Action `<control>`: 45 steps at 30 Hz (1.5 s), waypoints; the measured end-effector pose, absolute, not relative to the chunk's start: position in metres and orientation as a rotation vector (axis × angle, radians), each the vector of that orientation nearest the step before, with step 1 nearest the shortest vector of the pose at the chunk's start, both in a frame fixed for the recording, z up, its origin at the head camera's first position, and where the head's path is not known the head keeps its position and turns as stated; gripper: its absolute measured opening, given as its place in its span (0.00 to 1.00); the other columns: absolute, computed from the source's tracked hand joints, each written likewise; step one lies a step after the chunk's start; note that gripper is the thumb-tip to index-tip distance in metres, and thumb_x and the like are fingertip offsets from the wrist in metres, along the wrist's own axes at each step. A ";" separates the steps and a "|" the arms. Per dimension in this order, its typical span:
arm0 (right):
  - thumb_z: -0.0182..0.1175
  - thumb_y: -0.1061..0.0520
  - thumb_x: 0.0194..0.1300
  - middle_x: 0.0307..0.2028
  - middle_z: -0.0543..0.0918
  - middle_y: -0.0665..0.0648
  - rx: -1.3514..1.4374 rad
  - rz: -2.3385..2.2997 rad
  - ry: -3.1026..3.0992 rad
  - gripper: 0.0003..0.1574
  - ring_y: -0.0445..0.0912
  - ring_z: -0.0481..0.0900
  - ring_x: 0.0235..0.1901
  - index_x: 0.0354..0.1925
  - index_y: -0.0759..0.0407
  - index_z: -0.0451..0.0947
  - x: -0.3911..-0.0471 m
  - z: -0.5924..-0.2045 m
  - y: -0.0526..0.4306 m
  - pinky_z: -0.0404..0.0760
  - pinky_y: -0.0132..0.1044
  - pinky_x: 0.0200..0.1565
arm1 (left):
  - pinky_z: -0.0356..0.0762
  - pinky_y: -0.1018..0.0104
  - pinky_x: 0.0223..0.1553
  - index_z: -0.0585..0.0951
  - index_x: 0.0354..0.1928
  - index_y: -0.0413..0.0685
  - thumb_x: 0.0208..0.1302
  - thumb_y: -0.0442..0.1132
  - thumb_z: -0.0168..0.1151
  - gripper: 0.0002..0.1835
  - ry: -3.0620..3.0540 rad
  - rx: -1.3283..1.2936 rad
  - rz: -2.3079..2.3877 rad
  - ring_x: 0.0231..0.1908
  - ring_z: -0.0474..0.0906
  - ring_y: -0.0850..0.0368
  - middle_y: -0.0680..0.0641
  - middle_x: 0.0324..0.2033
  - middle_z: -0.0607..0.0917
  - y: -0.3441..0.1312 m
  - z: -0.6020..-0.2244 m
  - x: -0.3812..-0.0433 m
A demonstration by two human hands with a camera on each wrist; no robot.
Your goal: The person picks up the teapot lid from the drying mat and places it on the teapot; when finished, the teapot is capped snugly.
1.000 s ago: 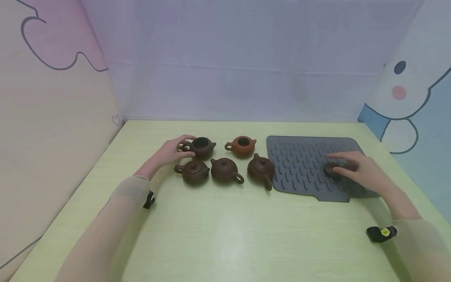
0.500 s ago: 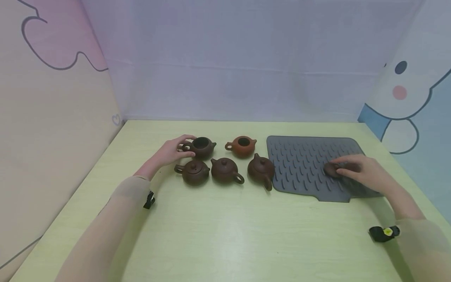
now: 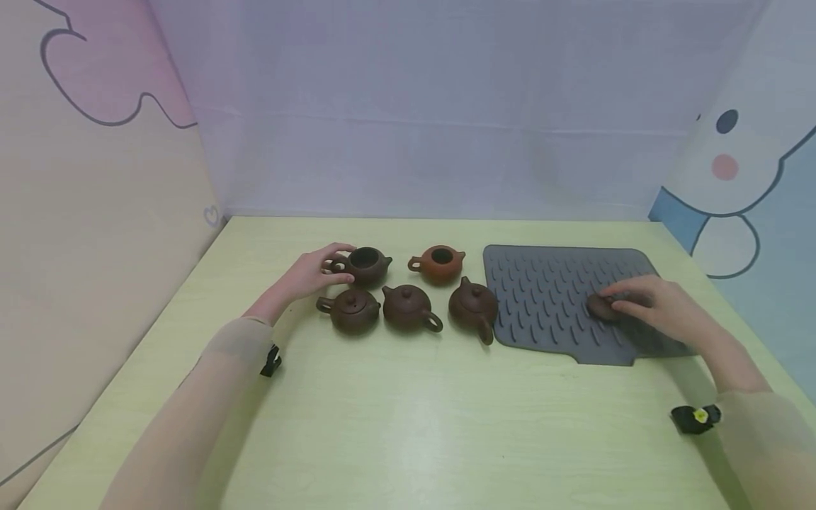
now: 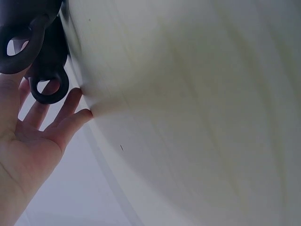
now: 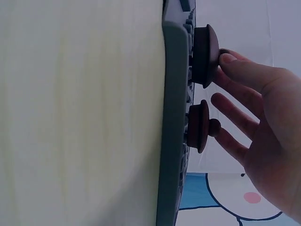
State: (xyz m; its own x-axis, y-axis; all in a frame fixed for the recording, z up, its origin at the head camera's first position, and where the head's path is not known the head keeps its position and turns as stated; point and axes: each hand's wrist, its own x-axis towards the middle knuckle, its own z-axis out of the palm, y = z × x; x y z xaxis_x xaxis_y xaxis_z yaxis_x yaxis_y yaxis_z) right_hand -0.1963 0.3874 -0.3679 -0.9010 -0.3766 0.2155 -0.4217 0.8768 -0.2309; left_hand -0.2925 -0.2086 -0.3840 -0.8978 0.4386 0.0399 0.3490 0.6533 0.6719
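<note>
"Teapots! Which one is by your left hand [image 3: 315,273]?"

"The dark brown, round clay pot with an open top [image 3: 371,278]. It stands on the pale green table [image 3: 408,411], in the back row, next to the orange-brown round pot with an open top [image 3: 443,270]. From up top, you see my thumb and pointer finger apart, near its handle end. My left wrist view shows the ring handle up close, and two fingertips down at the table. I can't tell if I'm squeezing."

"And your right hand [image 3: 663,308]?"

"My thumb and pointer finger pinch the knob of a dark brown, round lid [image 5: 206,56]. It's right at the bumps of the flat grey mat [image 3: 535,283]."

"I see just one lid from up top."

"My right wrist view shows two! A smaller, red-brown, round lid [image 5: 198,127] is beside it. From up top, my hand hides it."

"What does the top view show best?"

"The whole front row: three dark brown, round pots with lids on [image 3: 406,309]."
</note>
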 end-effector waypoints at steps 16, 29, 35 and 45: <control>0.69 0.62 0.59 0.43 0.90 0.56 0.768 0.389 -2.834 0.13 0.54 0.86 0.45 0.44 0.55 0.87 -0.221 -0.344 0.359 0.81 0.52 0.49 | 0.74 0.44 0.63 0.70 0.68 0.58 0.64 0.44 0.68 0.31 2.733 0.655 1.086 0.61 0.77 0.37 0.38 0.60 0.81 -0.209 -0.383 -0.292; 0.66 0.60 0.64 0.48 0.87 0.60 0.756 0.552 -2.868 0.13 0.58 0.81 0.53 0.48 0.55 0.85 -0.239 -0.317 0.307 0.76 0.58 0.56 | 0.74 0.44 0.63 0.69 0.68 0.57 0.64 0.44 0.68 0.31 2.725 0.642 1.094 0.62 0.77 0.37 0.38 0.60 0.81 -0.208 -0.383 -0.292; 0.66 0.59 0.64 0.49 0.87 0.59 0.751 0.646 -2.839 0.13 0.58 0.80 0.54 0.48 0.56 0.85 -0.249 -0.314 0.279 0.76 0.57 0.58 | 0.74 0.44 0.63 0.70 0.68 0.57 0.64 0.44 0.68 0.31 2.730 0.640 1.087 0.62 0.77 0.37 0.38 0.60 0.81 -0.208 -0.385 -0.292; 0.67 0.54 0.64 0.48 0.88 0.56 0.766 0.785 -2.813 0.13 0.55 0.80 0.56 0.47 0.54 0.86 -0.268 -0.316 0.231 0.74 0.54 0.61 | 0.74 0.44 0.63 0.70 0.68 0.58 0.64 0.44 0.68 0.31 2.731 0.632 1.097 0.62 0.77 0.37 0.38 0.59 0.81 -0.208 -0.385 -0.292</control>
